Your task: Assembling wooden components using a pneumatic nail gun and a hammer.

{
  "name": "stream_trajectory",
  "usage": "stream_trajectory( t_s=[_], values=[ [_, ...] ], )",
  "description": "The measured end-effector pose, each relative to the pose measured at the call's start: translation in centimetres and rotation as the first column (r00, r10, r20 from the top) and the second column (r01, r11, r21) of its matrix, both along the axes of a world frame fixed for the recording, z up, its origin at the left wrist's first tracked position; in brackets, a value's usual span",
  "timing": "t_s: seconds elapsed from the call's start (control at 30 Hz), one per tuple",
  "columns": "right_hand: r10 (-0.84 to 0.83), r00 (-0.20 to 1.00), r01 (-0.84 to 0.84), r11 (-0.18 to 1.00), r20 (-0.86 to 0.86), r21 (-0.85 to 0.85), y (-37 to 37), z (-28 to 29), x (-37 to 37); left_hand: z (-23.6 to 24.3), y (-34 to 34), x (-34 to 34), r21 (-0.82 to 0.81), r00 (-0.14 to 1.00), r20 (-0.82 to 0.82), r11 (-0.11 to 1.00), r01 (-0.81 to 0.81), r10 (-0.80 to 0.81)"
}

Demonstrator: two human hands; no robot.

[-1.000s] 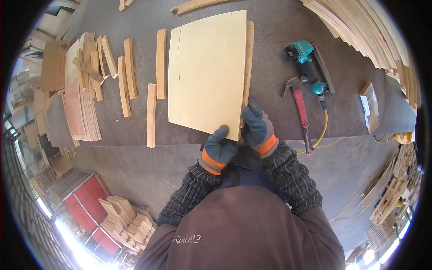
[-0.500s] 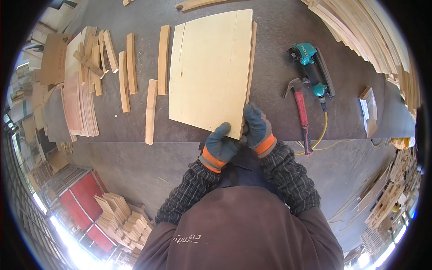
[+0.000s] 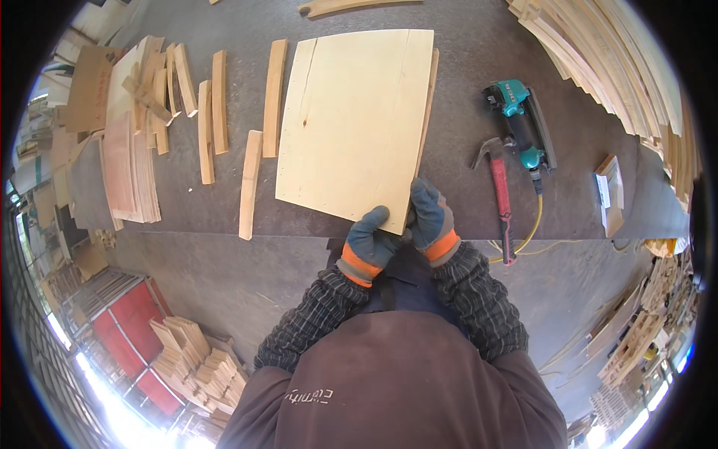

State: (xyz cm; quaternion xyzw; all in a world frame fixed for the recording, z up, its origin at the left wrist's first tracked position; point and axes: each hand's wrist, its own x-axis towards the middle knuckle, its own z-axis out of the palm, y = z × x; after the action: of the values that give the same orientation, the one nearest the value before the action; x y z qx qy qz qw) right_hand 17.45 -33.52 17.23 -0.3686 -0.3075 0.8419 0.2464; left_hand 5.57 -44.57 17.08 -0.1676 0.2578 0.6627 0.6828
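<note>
A pale wooden panel (image 3: 351, 123) lies tilted over the dark workbench, with a wooden strip (image 3: 428, 112) showing along its right edge. My left hand (image 3: 372, 241), in a blue-grey glove with an orange cuff, grips the panel's near edge, thumb on top and fingers hidden beneath. My right hand (image 3: 431, 221), gloved alike, is closed at the near right corner, against the panel's side. To the right rest a red-handled hammer (image 3: 501, 194) and a teal air nailer (image 3: 520, 123) joined to a yellow hose (image 3: 538, 217).
Several loose wooden strips (image 3: 250, 183) lie left of the panel. Beyond them stand a stack of thin boards (image 3: 131, 179) and a cardboard piece (image 3: 91, 86). Long curved slats (image 3: 606, 60) are piled at the far right. A small box (image 3: 611, 194) sits near the bench's right edge.
The panel's far edge has come slightly nearer and its right edge has shifted a little right. Both hands keep their hold near the same corner.
</note>
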Motion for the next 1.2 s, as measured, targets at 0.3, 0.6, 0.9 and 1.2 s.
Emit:
stream_trajectory(
  t_s=[0.3, 0.6, 0.9, 1.2],
  values=[
    [-0.179, 0.972, 0.113, 0.922, -0.151, -0.370, -0.9, -3.8, 0.2, -1.1, 0.4, 0.7, -0.140, 0.957, -0.283, 0.990, 0.021, -0.060],
    [-0.196, 0.966, 0.086, 0.858, -0.168, -0.506, -0.9, -6.3, 0.9, -2.8, 0.6, 1.9, -0.222, 0.915, -0.402, 0.973, -0.057, -0.038],
    [-0.211, 0.922, -0.042, 0.780, -0.326, -0.625, -0.6, -6.9, 1.3, -2.7, 0.4, 1.6, -0.264, 0.920, -0.378, 0.965, 0.001, -0.105],
    [-0.203, 0.945, 0.012, 0.806, -0.258, -0.591, -0.3, -5.9, 2.0, -3.5, 0.1, 1.7, -0.260, 0.938, -0.339, 0.965, -0.017, -0.075]
  ],
)
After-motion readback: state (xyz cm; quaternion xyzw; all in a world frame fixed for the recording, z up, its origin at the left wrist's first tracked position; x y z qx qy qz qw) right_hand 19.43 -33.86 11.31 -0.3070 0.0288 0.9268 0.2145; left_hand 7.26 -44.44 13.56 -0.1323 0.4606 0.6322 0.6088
